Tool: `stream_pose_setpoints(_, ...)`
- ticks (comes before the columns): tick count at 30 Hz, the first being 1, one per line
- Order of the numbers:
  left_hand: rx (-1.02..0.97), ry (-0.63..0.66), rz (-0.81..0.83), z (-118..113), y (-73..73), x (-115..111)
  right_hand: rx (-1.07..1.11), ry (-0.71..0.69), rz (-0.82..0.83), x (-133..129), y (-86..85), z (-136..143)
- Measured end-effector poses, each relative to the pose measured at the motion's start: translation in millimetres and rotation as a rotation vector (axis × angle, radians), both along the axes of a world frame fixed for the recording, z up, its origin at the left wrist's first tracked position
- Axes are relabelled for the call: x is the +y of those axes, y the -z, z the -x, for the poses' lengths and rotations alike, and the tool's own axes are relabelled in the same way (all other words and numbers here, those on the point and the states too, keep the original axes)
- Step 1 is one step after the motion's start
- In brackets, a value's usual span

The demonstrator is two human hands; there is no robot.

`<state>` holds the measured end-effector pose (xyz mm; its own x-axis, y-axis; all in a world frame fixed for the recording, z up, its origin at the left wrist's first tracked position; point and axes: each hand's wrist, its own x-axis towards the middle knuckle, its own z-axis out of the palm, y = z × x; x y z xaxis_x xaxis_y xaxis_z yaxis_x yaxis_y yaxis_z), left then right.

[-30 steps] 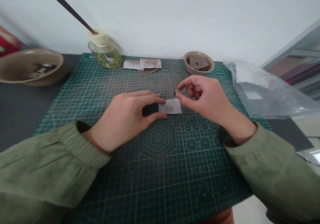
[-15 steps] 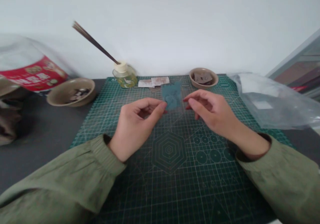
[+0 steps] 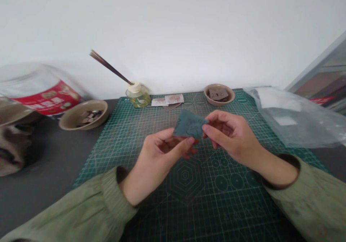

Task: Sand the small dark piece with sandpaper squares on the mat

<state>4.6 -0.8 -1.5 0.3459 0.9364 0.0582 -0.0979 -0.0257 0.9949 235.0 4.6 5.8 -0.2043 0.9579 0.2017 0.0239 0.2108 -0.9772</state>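
A small blue-grey square piece (image 3: 189, 123) with dark markings is held in the air above the green cutting mat (image 3: 129, 126). My left hand (image 3: 164, 155) grips its lower edge, thumb in front and fingers behind. At the piece's right corner, my right hand (image 3: 232, 135) pinches it between thumb and index finger. The piece is tilted, and the other fingers of both hands are curled behind or below it.
Behind stand a reed diffuser (image 3: 138, 97), paper packets (image 3: 174, 99) and a bowl with brown pieces (image 3: 219, 103). On the left are another bowl (image 3: 83, 126) and a red-labelled jar (image 3: 51, 97); a clear plastic bag (image 3: 294, 126) lies right.
My right hand has closed on the piece, which it was apart from before. The piece has turned and tilted in my left hand. The camera view has shifted a little upward.
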Motion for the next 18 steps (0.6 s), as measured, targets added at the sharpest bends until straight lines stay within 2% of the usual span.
stream_pose_setpoints(5,-0.058,-0.074,-0.097,2.7,-3.6,-5.4,-0.07,0.037,-0.092,-1.0,-0.2,-2.3)
stream_pose_setpoints(10,-0.129,-0.163,-0.083,0.2,-4.2,-7.3,-0.086,-0.009,-0.128,-3.5,-2.3,-2.7)
stream_pose_setpoints(18,-0.161,-0.139,-0.007,2.9,-6.8,-12.9,-0.125,-0.014,-0.187,-11.5,-1.7,-4.5)
